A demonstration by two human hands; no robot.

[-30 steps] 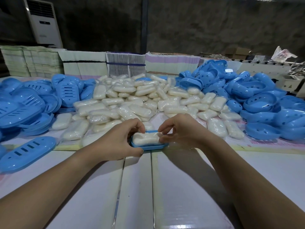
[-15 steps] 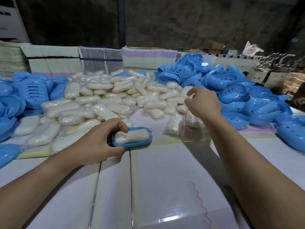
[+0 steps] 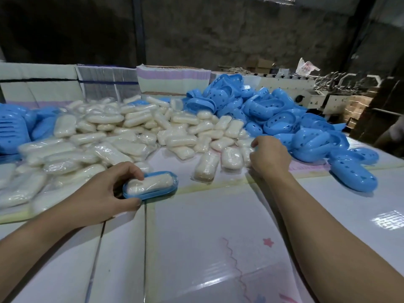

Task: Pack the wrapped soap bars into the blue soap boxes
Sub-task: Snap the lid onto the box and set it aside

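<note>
White wrapped soap bars heap across the far worktop, my left hand grips the filled blue base nearby, and my right hand's curled fingers reach toward the right-hand lids, holding I cannot tell what.

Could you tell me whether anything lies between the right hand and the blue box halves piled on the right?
Nothing visible does: the right hand sits at the soap pile's edge, with bare table between it and the box halves.
</note>
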